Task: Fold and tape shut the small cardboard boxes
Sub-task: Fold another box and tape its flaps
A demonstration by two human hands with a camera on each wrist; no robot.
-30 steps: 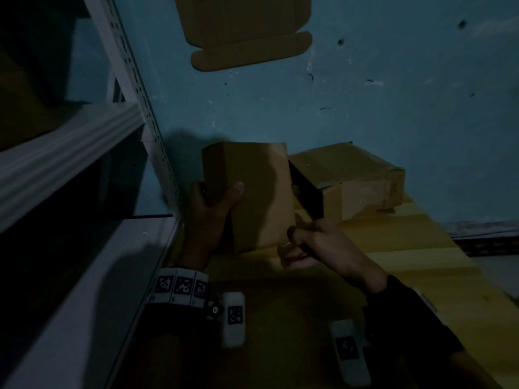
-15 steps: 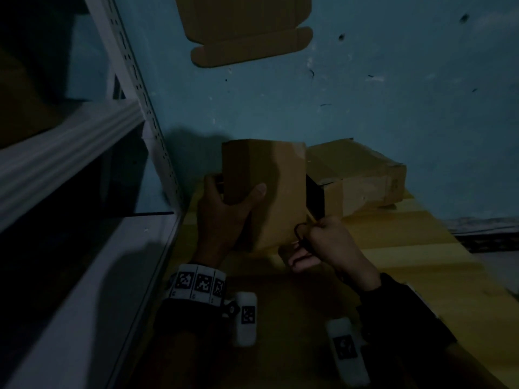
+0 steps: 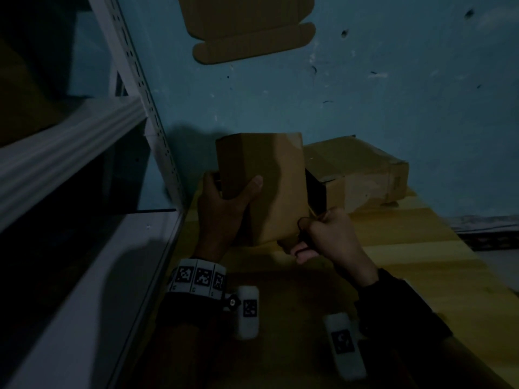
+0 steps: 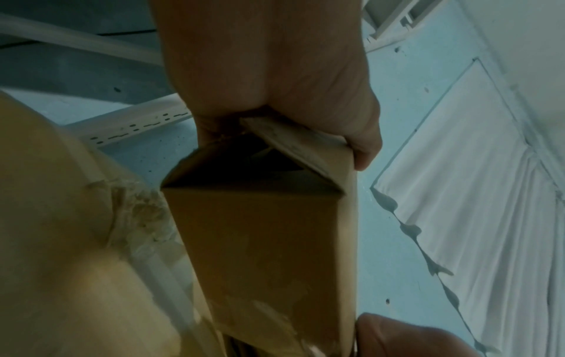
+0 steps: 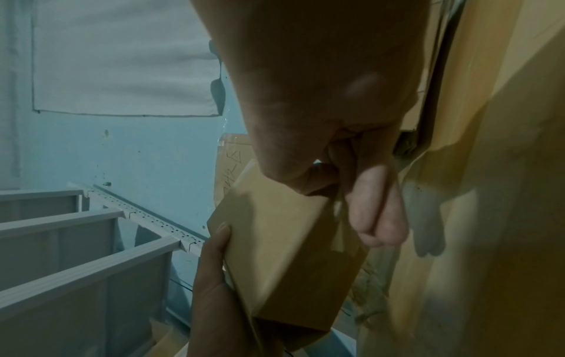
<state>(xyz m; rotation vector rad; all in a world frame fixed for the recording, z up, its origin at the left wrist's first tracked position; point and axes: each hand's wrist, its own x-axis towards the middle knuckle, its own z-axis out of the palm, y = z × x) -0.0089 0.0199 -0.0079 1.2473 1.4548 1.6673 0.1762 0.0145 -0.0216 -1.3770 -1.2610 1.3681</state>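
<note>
1. Left hand has the small cardboard box in its grip: thumb on the near face, fingers wrapped round the far side. Box is held upright, clear above the tabletop, close to the blue wall.
2. Right hand is curled at the box's lower right corner, pinching something small and dark. Probably tape end or a tool; too dark to tell which.
3. Progress, my read: box is already folded into shape. Left wrist view shows one end flap not fully down, dark gap into the inside. So that end is open, not taped yet.
4. A glossy patch near the box's other end in the left wrist view could be tape; not certain.
5. Left to do: press the flap flat, tape it, then the remaining boxes. A flat unfolded blank hangs on the wall above.
6. Room: tight on the left, the white shelving upright stands just beside the left hand. Larger cardboard box sits on the tabletop right behind the small one, its open side facing it.
7. Free space is to the right and toward me; the tabletop edge runs diagonally on the right, so turning the box should stay over the near area.
</note>
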